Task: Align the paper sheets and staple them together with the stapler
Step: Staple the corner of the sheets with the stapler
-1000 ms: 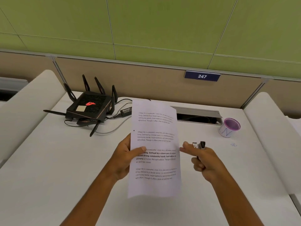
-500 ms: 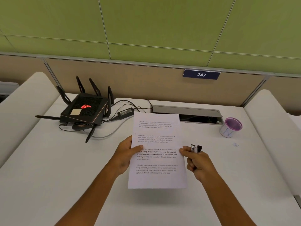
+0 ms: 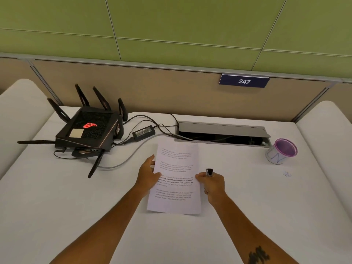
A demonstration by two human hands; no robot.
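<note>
Head view. We see the paper sheets (image 3: 175,180) low over, or just touching, the white desk (image 3: 76,206), held from both sides; whether their lower edge rests on the surface we cannot tell. The left hand (image 3: 147,178) is clamped on the left margin, thumb across the printed face and the other fingers hidden behind the paper. The right hand (image 3: 212,184) is closed around the stapler (image 3: 209,172), of which only a small dark and silver tip shows above the fist; its thumb touches the right margin of the sheets.

Progress, as we judge it: the sheets are gathered into one stack with edges that appear flush, so alignment looks done or nearly so. We can make out no staple in any corner, though one would be too small to see here, and the stapler stands beside the middle of the right edge, not over a corner. Stapling therefore seems to remain.

Appearance of the sheets: white, portrait, four short blocks of black text, one partly in bold. The stack looks thin, flat and uncreased; how many sheets it contains we cannot tell.
</note>
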